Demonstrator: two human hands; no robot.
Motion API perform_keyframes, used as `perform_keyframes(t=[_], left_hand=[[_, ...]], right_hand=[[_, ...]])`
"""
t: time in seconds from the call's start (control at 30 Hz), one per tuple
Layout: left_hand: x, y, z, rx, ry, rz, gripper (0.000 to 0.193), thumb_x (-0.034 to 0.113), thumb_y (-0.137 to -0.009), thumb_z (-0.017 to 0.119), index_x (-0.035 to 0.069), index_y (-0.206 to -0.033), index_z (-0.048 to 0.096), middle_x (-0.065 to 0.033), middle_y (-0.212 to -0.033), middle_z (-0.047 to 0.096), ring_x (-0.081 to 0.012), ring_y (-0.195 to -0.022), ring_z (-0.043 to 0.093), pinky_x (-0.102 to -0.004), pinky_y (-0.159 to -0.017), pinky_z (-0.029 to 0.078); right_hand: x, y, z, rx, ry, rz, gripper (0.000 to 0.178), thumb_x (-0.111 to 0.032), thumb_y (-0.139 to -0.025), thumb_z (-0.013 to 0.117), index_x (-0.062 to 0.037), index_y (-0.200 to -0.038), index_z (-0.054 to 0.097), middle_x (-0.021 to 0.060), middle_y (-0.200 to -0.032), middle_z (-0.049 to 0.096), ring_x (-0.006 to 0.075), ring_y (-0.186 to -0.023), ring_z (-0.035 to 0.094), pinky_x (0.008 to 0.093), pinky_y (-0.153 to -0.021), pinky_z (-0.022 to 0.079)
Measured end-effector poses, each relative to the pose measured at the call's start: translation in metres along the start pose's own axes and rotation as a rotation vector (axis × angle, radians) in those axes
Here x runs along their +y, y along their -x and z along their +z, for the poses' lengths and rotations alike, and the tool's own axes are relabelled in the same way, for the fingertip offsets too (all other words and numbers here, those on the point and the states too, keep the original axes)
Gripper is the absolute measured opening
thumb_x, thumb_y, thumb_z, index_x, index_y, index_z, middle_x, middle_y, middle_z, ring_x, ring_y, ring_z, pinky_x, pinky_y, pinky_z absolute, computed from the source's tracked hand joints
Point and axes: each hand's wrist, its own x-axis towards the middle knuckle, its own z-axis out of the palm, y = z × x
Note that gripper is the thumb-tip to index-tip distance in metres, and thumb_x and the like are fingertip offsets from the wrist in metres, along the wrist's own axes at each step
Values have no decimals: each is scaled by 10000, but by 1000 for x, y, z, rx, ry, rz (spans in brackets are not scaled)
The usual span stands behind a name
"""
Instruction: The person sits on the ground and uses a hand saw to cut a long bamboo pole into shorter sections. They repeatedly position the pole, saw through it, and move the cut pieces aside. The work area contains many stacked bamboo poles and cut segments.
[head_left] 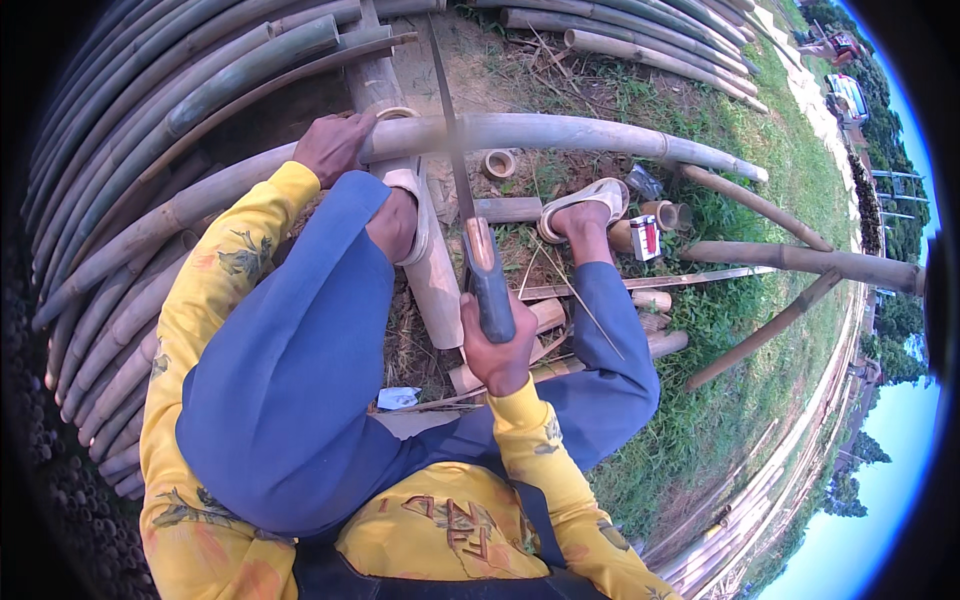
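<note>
A long bamboo pole [570, 132] lies across in front of me, over a wooden beam [437, 290]. My left hand [333, 147] is wrapped over the pole, just left of the saw. In my right hand [500, 345] is the dark handle of a handsaw [463, 185], its long narrow blade pointing away from me. The blade crosses the pole close to the beam; how deep it sits in the bamboo I cannot tell. My left foot, in a pale sandal [412, 215], rests against the beam below the pole.
Many bamboo poles [130, 200] are stacked at the left, others [640, 45] at the far side. Near my right sandal [585, 207] lie a short bamboo ring [499, 164], cut pieces and a red-and-white packet [646, 239]. A bamboo support [800, 260] props the right side over grass.
</note>
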Motion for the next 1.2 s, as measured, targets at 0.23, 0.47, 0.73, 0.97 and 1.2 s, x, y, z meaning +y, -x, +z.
perform_keyframes(t=[0.23,0.47,0.73,0.97,1.2], left_hand=[[7,-17,7,-73,-36,0,570,184,-669,796,53,-1171,558,-206,-1027,704,-426,-914,696,-499,-810,576],[0,-4,36,34,-61,-70,598,136,-568,815,60,-1107,569,-180,-976,693,-400,-885,691,-477,-795,551],[7,-2,28,44,-87,-110,547,112,-553,804,68,-1037,553,-180,-942,694,-396,-869,693,-481,-785,547],[45,-4,-6,45,-61,-20,582,137,-600,845,54,-1104,565,-168,-971,712,-386,-889,703,-448,-846,553],[-1,3,-9,-126,-66,-132,602,247,-677,829,21,-1160,549,-244,-980,721,-430,-920,713,-493,-813,577]], right_hand=[[7,47,-30,26,-10,-97,185,-57,-882,738,7,-1045,676,150,-779,644,255,-657,650,348,-670,519],[1,-46,-1,-7,-99,-78,148,-78,-874,686,11,-978,631,208,-782,629,398,-741,663,422,-670,508],[12,9,-23,30,-132,-111,184,-96,-897,719,10,-1025,640,168,-737,590,304,-632,581,390,-627,483],[7,75,-57,17,-5,92,145,-49,-869,723,4,-988,657,146,-766,638,256,-666,652,351,-646,506],[-6,23,-15,-31,-9,36,98,-40,-908,701,9,-983,661,109,-717,622,133,-626,580,311,-615,489]])
